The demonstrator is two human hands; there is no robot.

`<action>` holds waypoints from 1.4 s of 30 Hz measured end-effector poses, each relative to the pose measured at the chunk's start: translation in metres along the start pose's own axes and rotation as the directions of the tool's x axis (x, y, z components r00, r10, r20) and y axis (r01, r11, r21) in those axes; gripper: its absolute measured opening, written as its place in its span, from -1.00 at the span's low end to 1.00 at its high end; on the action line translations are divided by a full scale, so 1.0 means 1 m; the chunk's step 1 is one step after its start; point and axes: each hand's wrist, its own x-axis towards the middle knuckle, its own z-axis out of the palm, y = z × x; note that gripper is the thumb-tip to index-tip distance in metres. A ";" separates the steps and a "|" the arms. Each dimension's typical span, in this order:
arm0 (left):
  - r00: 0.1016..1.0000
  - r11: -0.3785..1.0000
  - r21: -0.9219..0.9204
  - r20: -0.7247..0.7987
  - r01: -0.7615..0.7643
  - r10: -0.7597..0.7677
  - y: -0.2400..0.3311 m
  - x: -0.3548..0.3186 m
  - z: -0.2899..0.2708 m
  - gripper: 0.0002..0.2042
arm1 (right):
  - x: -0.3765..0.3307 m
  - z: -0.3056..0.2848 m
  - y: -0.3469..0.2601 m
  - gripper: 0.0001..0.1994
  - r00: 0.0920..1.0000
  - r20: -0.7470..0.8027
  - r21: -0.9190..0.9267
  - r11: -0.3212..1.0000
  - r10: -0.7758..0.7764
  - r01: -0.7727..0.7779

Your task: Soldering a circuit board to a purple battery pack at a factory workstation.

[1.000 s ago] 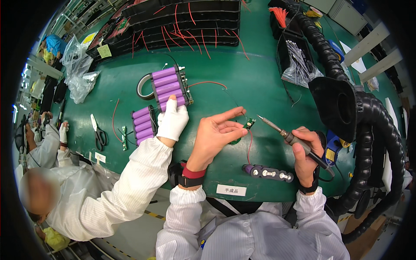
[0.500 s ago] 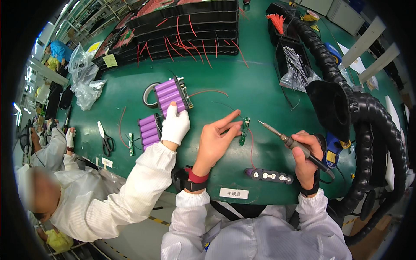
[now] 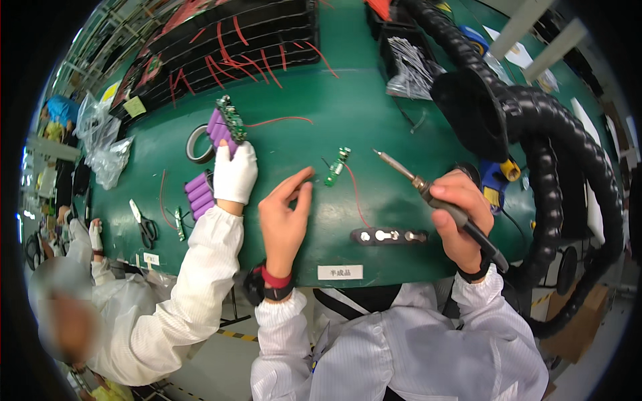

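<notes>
While the right hand (image 3: 461, 214) grips a soldering iron (image 3: 428, 190) at frame right | left hand (image 3: 284, 217), fingers loosely spread, holds nothing | small green circuit board (image 3: 338, 166) lies at centre, untouched | step: likely pre-solder; next calls for steadying the board.

A green counter (image 3: 348, 93) carries purple cell packs (image 3: 199, 194), scissors (image 3: 144, 226), a tape roll (image 3: 198, 144), red wires (image 3: 234, 53) and a small circuit board (image 3: 338, 166).
</notes>
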 end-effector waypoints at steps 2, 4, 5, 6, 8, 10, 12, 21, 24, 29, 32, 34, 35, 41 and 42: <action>0.998 0.992 0.111 -0.014 -0.067 0.069 0.008 -0.015 -0.005 -0.79 | -0.010 -0.018 -0.024 -0.70 0.999 0.012 -0.069 0.997 -0.031 0.032; 1.000 0.982 0.189 -0.013 -0.020 0.023 0.010 -0.032 -0.011 -0.81 | -0.035 -0.036 -0.036 -0.69 0.999 -0.049 -0.103 0.995 0.009 -0.014; 0.999 0.978 0.208 -0.028 -0.019 0.025 0.009 -0.039 -0.010 -0.84 | -0.050 -0.044 -0.036 -0.70 0.993 -0.115 -0.161 0.986 0.026 -0.045; 0.999 0.961 0.276 -0.036 -0.019 0.031 0.007 -0.051 -0.022 -0.85 | -0.060 -0.044 -0.039 -0.74 0.979 -0.186 -0.179 0.976 0.086 -0.120; 0.994 0.958 0.281 -0.067 -0.060 0.082 0.003 -0.060 -0.022 -0.85 | -0.083 -0.054 -0.041 -0.76 0.924 -0.337 -0.292 0.912 0.184 -0.288; 0.991 0.956 0.271 -0.036 -0.111 0.125 0.002 -0.058 -0.009 -0.85 | -0.102 -0.067 -0.043 -0.77 0.865 -0.409 -0.316 0.844 0.291 -0.434; 0.993 0.955 0.282 -0.038 -0.095 0.110 0.006 -0.061 -0.005 -0.84 | -0.114 -0.072 -0.039 -0.78 0.868 -0.412 -0.388 0.810 0.275 -0.441; 0.987 0.935 0.318 0.014 -0.159 0.163 0.002 -0.079 -0.016 -0.79 | -0.109 -0.072 -0.037 -0.80 0.821 -0.491 -0.410 0.755 0.291 -0.512; 0.982 0.923 0.336 0.027 -0.186 0.188 0.003 -0.083 -0.022 -0.80 | -0.102 -0.088 -0.033 -0.78 0.791 -0.542 -0.398 0.742 0.284 -0.539; 0.974 0.910 0.349 0.053 -0.223 0.218 0.002 -0.075 -0.010 -0.85 | -0.092 -0.114 -0.007 -0.79 0.720 -0.557 -0.305 0.705 0.413 -0.640; 0.957 0.870 0.399 0.097 -0.290 0.274 0.010 -0.072 -0.006 -0.82 | -0.080 -0.115 0.012 -0.77 0.693 -0.540 -0.256 0.691 0.477 -0.675; 0.969 0.869 0.429 0.108 -0.248 0.223 0.015 -0.073 -0.007 -0.78 | -0.070 -0.106 0.022 -0.74 0.595 -0.577 -0.060 0.698 0.559 -0.714; 0.968 0.849 0.464 0.130 -0.251 0.215 0.014 -0.071 -0.011 -0.76 | -0.066 -0.102 0.026 -0.71 0.557 -0.570 0.067 0.710 0.603 -0.701; 0.949 0.867 0.393 0.051 -0.306 0.311 0.011 -0.041 -0.009 -0.74 | -0.069 -0.073 0.033 -0.58 0.427 -0.605 0.448 0.731 0.672 -0.515; 0.945 0.876 0.367 0.028 -0.312 0.325 0.011 -0.035 -0.006 -0.75 | -0.070 -0.067 0.028 -0.54 0.414 -0.609 0.499 0.733 0.676 -0.462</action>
